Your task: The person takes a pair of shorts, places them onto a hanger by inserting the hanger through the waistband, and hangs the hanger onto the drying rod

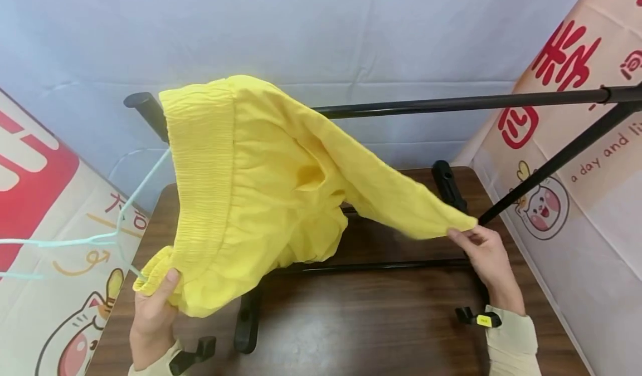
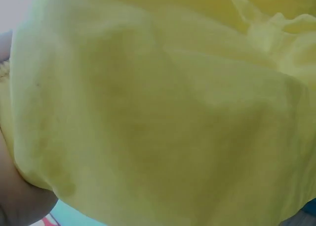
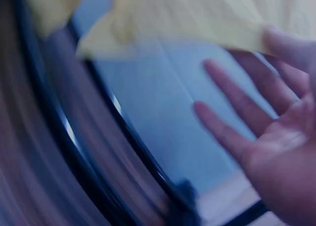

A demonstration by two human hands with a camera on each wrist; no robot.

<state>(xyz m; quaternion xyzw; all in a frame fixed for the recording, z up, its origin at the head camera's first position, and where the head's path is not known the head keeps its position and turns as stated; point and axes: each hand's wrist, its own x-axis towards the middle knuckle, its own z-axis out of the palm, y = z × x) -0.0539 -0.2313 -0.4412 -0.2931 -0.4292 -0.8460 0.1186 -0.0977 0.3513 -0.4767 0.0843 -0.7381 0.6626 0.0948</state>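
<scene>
Left hand, lower left, and right hand, lower right, pinch yellow garment — hard tugging could dislodge the hanger.

The view is mostly filled by yellow fabric. At its lower left, the left hand is partly seen.

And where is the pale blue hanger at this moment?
In the head view, the pale blue hanger is on the left, running from the picture's edge to the yellow garment, near the left hand.
</scene>
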